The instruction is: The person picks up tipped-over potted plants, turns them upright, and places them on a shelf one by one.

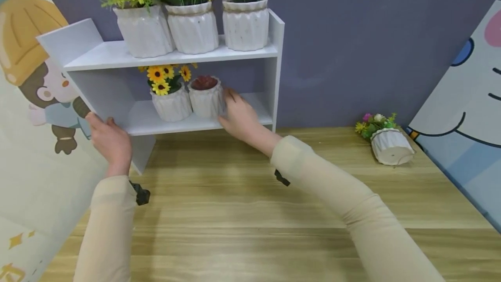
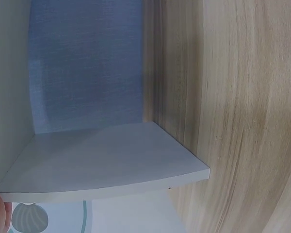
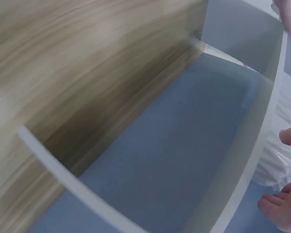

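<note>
A white two-tier shelf point(image 1: 105, 62) stands against the dark wall. My left hand point(image 1: 111, 140) grips the front edge of its left side panel; only a bit of that hand shows in the left wrist view. On the lower tier, my right hand point(image 1: 240, 114) holds the right side of a white ribbed flowerpot point(image 1: 206, 101) with a dark red succulent. In the right wrist view, thumb and fingers point(image 3: 276, 206) lie around this pot. Touching its left side is another white pot point(image 1: 172, 105) with small sunflowers.
Three white pots with yellow flowers, among them the right one point(image 1: 245, 25), line the top tier. On the wooden table point(image 1: 242, 212), a flowerpot point(image 1: 391, 147) with mixed flowers lies tipped at the right, near the wall. Cartoon panels point(image 1: 469, 95) border both sides.
</note>
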{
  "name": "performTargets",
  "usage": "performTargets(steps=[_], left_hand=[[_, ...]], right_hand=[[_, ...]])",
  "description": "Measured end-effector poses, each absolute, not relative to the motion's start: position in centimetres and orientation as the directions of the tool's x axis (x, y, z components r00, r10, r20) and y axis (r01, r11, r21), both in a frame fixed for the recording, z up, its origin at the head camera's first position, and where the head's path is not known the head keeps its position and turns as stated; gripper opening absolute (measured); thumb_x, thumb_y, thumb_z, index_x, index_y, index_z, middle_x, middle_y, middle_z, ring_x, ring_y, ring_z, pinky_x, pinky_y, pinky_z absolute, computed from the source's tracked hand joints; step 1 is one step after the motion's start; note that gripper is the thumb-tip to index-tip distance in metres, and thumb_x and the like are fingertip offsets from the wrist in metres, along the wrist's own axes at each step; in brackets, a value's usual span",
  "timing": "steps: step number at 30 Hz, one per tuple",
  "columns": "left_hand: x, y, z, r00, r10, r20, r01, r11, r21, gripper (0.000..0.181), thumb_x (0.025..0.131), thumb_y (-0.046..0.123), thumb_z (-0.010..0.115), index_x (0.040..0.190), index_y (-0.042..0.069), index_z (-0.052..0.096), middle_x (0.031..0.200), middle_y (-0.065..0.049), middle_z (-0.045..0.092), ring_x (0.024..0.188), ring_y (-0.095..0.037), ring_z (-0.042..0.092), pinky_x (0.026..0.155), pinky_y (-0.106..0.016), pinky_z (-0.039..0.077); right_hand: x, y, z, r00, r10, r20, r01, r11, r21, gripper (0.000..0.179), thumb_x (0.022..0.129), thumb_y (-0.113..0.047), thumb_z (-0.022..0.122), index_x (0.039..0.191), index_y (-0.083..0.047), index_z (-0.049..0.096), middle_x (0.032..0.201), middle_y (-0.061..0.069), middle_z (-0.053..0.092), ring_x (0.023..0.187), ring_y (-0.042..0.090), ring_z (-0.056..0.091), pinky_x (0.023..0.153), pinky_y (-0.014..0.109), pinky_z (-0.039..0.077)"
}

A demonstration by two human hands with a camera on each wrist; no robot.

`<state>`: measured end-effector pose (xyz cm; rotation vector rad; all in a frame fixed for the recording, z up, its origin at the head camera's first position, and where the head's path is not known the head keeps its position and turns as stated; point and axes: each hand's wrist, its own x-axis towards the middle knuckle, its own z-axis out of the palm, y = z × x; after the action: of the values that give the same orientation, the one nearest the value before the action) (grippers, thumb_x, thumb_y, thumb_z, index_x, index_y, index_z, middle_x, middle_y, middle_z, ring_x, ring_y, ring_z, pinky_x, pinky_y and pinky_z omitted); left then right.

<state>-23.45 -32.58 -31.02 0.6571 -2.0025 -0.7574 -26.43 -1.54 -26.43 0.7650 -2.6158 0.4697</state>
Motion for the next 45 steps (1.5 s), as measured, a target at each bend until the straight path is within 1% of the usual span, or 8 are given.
performTargets(steps=[6,12,18,28,31,34,39,45], left_hand=[[-23.4,-32.8,-31.3,-0.49,-0.686,0.538,-0.156,0.676,0.72,0.036,0.097,0.029,0.027,0.129,0.012,0.029,0.12,-0.023,0.048,0.115,-0.039,0.047,0.093,-0.051,0.038],[-23.5,-32.7,-31.7,-0.512,-0.692,0.509,-0.177,0.665,0.726,0.037,0.097,0.031,0.026,0.129,0.013,0.028,0.119,-0.024,0.048,0.113,-0.041,0.047,0.09,-0.052,0.039],[-23.3,-32.7,-31.6,-0.511,-0.691,0.511,-0.169,0.664,0.729,0.036,0.097,0.03,0.026,0.13,0.014,0.027,0.118,-0.024,0.048,0.112,-0.041,0.048,0.09,-0.052,0.039],[-23.3,-32.9,-31.6,-0.514,-0.687,0.514,-0.165,0.668,0.726,0.037,0.097,0.03,0.026,0.13,0.014,0.027,0.121,-0.024,0.047,0.115,-0.04,0.047,0.092,-0.052,0.039],[-23.3,-32.8,-31.7,-0.514,-0.681,0.521,-0.159,0.673,0.722,0.037,0.097,0.03,0.026,0.131,0.015,0.027,0.122,-0.024,0.047,0.115,-0.04,0.047,0.092,-0.052,0.039],[-23.3,-32.8,-31.7,-0.513,-0.676,0.529,-0.155,0.679,0.718,0.037,0.097,0.029,0.026,0.13,0.014,0.027,0.122,-0.024,0.047,0.115,-0.04,0.047,0.091,-0.052,0.039],[-23.3,-32.7,-31.6,-0.515,-0.673,0.53,-0.155,0.682,0.715,0.036,0.097,0.029,0.026,0.13,0.013,0.027,0.121,-0.024,0.047,0.114,-0.04,0.047,0.091,-0.052,0.039],[-23.3,-32.8,-31.4,-0.513,-0.68,0.523,-0.161,0.675,0.72,0.037,0.097,0.031,0.025,0.13,0.014,0.027,0.12,-0.024,0.048,0.114,-0.04,0.047,0.091,-0.051,0.039]], right_hand=[[-25.7,0.6,-27.5,-0.727,-0.483,0.489,-0.629,0.754,-0.189,0.061,0.086,-0.032,0.059,0.132,0.003,0.041,0.134,0.017,0.044,0.121,0.027,0.045,0.099,0.033,0.039],[-24.2,3.2,-28.3,-0.721,-0.48,0.5,-0.636,0.745,-0.202,0.049,0.087,-0.028,0.058,0.126,-0.001,0.048,0.128,0.014,0.049,0.116,0.026,0.049,0.094,0.034,0.043],[-23.3,5.7,-29.0,-0.651,-0.524,0.55,-0.67,0.736,-0.092,0.039,0.087,-0.024,0.058,0.119,-0.003,0.054,0.115,0.009,0.056,0.103,0.023,0.054,0.079,0.033,0.05],[-22.6,8.3,-29.9,-0.532,-0.545,0.649,-0.705,0.709,0.017,0.033,0.083,-0.021,0.062,0.111,-0.004,0.06,0.1,0.008,0.061,0.087,0.022,0.059,0.074,0.033,0.051],[-22.3,9.2,-30.3,-0.508,-0.544,0.668,-0.704,0.709,0.042,0.029,0.083,-0.021,0.063,0.106,-0.004,0.062,0.092,0.007,0.062,0.076,0.02,0.058,0.067,0.032,0.05],[-22.2,10.4,-30.7,-0.522,-0.539,0.661,-0.69,0.723,0.044,0.027,0.082,-0.021,0.063,0.104,-0.005,0.063,0.084,0.005,0.061,0.068,0.018,0.056,0.06,0.031,0.048],[-22.0,12.5,-31.3,-0.578,-0.532,0.619,-0.652,0.757,0.042,0.023,0.081,-0.021,0.064,0.098,-0.007,0.066,0.078,0.002,0.065,0.065,0.017,0.056,0.057,0.031,0.045],[-22.0,15.3,-32.3,-0.6,-0.533,0.596,-0.621,0.78,0.074,0.022,0.08,-0.022,0.065,0.095,-0.007,0.065,0.068,0.001,0.064,0.058,0.017,0.053,0.052,0.03,0.043]])
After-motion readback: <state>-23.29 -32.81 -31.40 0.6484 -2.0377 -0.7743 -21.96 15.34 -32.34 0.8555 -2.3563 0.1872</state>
